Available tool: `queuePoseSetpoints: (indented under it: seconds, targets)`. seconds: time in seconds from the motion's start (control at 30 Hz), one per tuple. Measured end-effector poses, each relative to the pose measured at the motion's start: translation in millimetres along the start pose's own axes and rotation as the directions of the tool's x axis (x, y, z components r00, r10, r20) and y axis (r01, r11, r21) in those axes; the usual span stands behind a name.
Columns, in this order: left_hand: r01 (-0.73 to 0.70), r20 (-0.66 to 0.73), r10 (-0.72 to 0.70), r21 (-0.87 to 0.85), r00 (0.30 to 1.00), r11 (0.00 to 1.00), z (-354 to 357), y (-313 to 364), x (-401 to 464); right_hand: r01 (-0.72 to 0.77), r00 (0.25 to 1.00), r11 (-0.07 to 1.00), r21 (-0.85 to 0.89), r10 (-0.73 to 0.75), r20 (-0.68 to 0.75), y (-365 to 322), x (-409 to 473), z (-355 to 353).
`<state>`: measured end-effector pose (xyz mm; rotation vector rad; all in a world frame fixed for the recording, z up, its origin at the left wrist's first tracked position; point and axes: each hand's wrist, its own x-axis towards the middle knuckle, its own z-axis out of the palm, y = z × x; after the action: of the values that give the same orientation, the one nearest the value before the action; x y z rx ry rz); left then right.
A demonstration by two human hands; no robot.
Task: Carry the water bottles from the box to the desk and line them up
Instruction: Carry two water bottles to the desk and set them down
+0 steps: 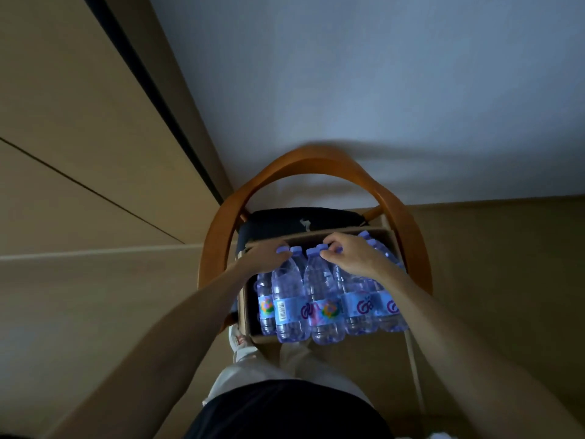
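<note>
The person stands over a cardboard box (pixel 245 312) that sits on the dark seat of a wooden chair (pixel 316 160), in the lower middle of the frame. The box is packed with water bottles (pixel 291 299), all upright, with pale blue caps and blue labels.

The left hand (pixel 264 256) lies over the cap of a bottle at the left side of the box, fingers curled around the top, so this grip appears to be grasping that bottle by its neck. The right hand (pixel 351 253) is bent over the caps in the middle, and its fingertips (pixel 329 247) pinch at one or two of them; I judge it is grasping too, but how firm I cannot tell.

No desk is visible in this view, so no bottle is lined up yet as far as one can see.

To do this step well, I think each hand should close fully around the neck below the cap, not only on the cap. Then lift straight up, because the bottles touch each other and a tilted pull may drag a neighbour along.
</note>
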<state>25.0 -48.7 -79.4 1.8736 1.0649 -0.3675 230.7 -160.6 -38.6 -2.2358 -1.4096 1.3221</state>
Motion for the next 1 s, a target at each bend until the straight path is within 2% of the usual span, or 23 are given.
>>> queuePoseSetpoints:
  seconds: [0.17,0.27,0.37,0.47,0.57,0.67,0.83,1.0]
  targets:
    - [0.000,-0.101,-0.006,-0.058,0.995,0.998,0,-7,-7,0.074,0.994,0.991,-0.109,-0.065,0.086,-19,33,12]
    - [0.033,-0.115,-0.047,-0.119,0.992,0.992,-3,-12,-14,0.118,0.983,0.954,-0.275,-0.074,0.166,-29,47,21]
    - [0.072,-0.162,-0.093,-0.133,0.982,0.989,3,-15,-18,0.136,0.960,0.884,-0.447,-0.006,0.280,-29,56,31]
    - [0.148,-0.172,-0.152,-0.037,0.973,0.988,9,-14,-23,0.128,0.947,0.843,-0.522,0.053,0.318,-30,62,33]
    - [0.198,-0.178,-0.186,0.054,0.966,0.979,14,-21,-32,0.146,0.946,0.815,-0.561,0.052,0.321,-33,66,34]
    - [0.215,-0.210,-0.208,0.014,0.955,0.976,15,-29,-43,0.199,0.938,0.801,-0.565,0.012,0.347,-36,67,37]
    - [0.291,-0.267,-0.301,-0.078,0.916,0.954,30,-28,-57,0.276,0.912,0.860,-0.429,-0.093,0.400,-35,67,36]
    - [0.273,-0.304,-0.278,-0.059,0.911,0.960,41,-24,-77,0.410,0.858,0.846,-0.341,-0.232,0.458,-46,57,39]
